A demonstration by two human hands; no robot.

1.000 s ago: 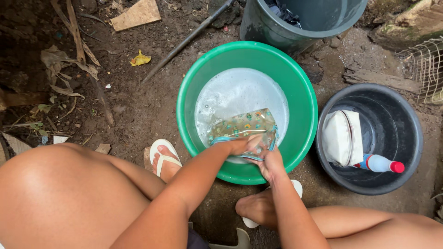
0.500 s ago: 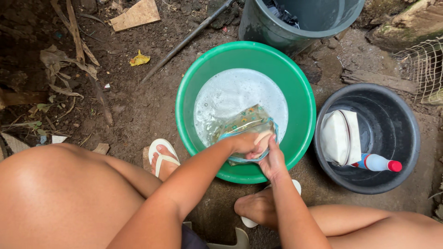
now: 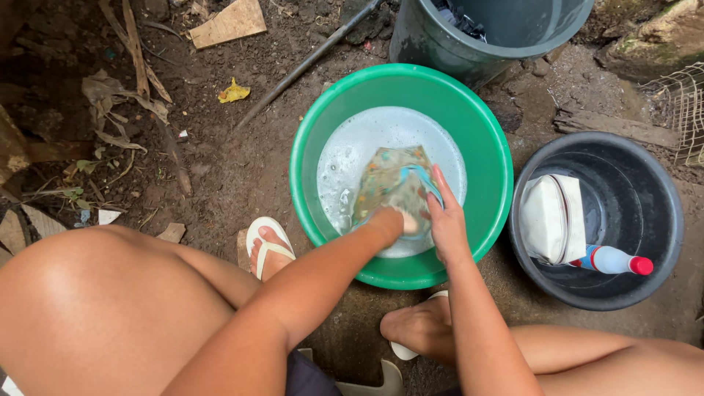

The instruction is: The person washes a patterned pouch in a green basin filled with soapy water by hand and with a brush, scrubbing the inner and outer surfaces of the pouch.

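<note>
The left hand (image 3: 389, 222) is closed on the near end of a small wet cloth printed in green, orange and blue with a light-blue trim (image 3: 392, 183), pressing it down into soapy water. The right hand (image 3: 446, 220) lies along the cloth's 3 o'clock edge, fingers (image 3: 438, 192) stretched flat and curled over the blue trim, gripping that side. The two hands touch the cloth just beside each other, left at 6 o'clock of it, right at 4 o'clock.

The cloth sits half sunk in the foamy, whitish water of a round bright-green plastic basin (image 3: 484, 147), toward the basin's 5 o'clock part. The basin stands on bare dark soil (image 3: 220, 169).

At 3 o'clock of the basin, just beside it, is a round black plastic tub (image 3: 631, 169); inside it lie a folded white cloth item with a dark seam line (image 3: 550, 218) and, at its 5 o'clock, a white plastic bottle with a red cap (image 3: 614, 260) on its side. At 12 o'clock of the basin stands a grey plastic bucket (image 3: 440, 40) with dark fabric in it.

At 7 o'clock of the basin is a foot in a white flip-flop sandal (image 3: 265, 246); at 6 o'clock, the other foot (image 3: 414, 326). At 10 o'clock a long dark stick (image 3: 308, 62) and a yellow scrap (image 3: 233, 92) lie on the soil.
</note>
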